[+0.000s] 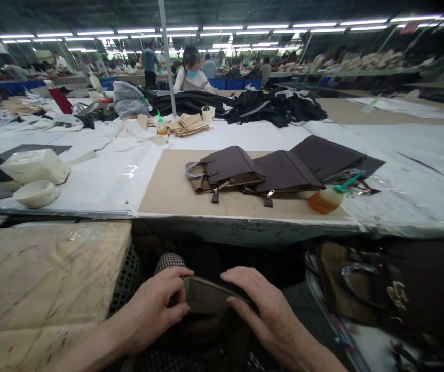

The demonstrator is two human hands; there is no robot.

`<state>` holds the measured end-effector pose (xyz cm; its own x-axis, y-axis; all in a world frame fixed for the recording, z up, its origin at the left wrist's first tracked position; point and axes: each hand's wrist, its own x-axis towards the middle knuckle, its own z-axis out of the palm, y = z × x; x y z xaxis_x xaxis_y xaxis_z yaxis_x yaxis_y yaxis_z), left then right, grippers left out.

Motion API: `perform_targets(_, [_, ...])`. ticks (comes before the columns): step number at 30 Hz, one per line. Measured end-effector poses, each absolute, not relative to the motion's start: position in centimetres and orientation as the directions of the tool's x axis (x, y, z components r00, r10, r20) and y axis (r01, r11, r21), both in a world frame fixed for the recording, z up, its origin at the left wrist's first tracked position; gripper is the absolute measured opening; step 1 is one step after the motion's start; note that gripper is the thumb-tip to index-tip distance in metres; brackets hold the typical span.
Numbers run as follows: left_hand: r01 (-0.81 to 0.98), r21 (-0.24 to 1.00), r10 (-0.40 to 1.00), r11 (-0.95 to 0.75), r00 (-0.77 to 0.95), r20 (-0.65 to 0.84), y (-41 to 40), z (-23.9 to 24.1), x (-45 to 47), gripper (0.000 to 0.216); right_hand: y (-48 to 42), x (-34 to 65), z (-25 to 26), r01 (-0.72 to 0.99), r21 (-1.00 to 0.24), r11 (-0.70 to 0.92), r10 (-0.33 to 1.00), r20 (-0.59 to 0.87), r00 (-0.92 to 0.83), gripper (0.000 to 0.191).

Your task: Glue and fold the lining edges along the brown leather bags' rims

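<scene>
A dark brown bag (212,299) lies in my lap, with its upper edge facing up and its lower part in shadow. My left hand (163,299) pinches the left end of that edge between thumb and fingers. On the right side, my right hand (258,305) grips the same edge, thumb on the near face and fingers over the far one. Ahead on the table, several dark brown handbags (233,165) overlap on a sheet of brown board (163,191). A squeeze bottle (324,200) of amber liquid with a green nozzle stands at their right.
A paper-covered surface (51,274) on a plastic crate (127,279) is at my left. More bags (361,289) hang or lie at my right. The white table (117,181) carries a round tub (36,194), tan pieces (189,125) and black material (276,106). A person (193,75) works across it.
</scene>
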<state>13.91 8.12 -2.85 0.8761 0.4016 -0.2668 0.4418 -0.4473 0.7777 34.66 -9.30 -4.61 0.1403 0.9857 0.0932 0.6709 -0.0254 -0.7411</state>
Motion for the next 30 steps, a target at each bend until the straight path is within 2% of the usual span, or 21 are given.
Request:
perform_targets(3, [0.455, 0.792, 0.432, -0.408, 0.860, -0.272, 8.0, -2.5, 14.0, 0.015, -10.4, 34.7, -6.3, 0.451, -0.866, -0.216, 0.947, -0.074, 0.312, 0.039])
perform_targets(6, [0.462, 0.794, 0.454, -0.395, 0.850, -0.269, 8.0, -2.5, 14.1, 0.016, -10.7, 34.2, -7.2, 0.156, -0.929, -0.337, 0.911, -0.279, 0.304, 0.037])
perform_targets(9, [0.463, 0.782, 0.476, -0.418, 0.845, -0.246, 8.2, -2.7, 14.4, 0.017, -10.6, 34.0, -7.4, 0.010, -0.938, -0.347, 0.902, -0.330, 0.278, 0.033])
perform_targets(20, [0.470, 0.677, 0.486, -0.566, 0.854, -0.186, 8.7, -3.7, 15.6, 0.019, -10.6, 34.0, -8.1, -0.102, -0.932, -0.347, 0.866, -0.360, 0.348, 0.033])
perform_targets(27, [0.447, 0.720, 0.463, -0.531, 0.864, -0.195, 8.8, -3.8, 15.4, 0.020, -11.1, 34.9, -7.3, -0.188, -0.932, -0.309, 0.911, -0.347, 0.222, 0.034])
perform_targets(30, [0.433, 0.738, 0.454, -0.517, 0.870, -0.193, 8.8, -3.6, 15.3, 0.021, -11.0, 34.9, -7.3, -0.187, -0.933, -0.309, 0.909, -0.347, 0.230, 0.033])
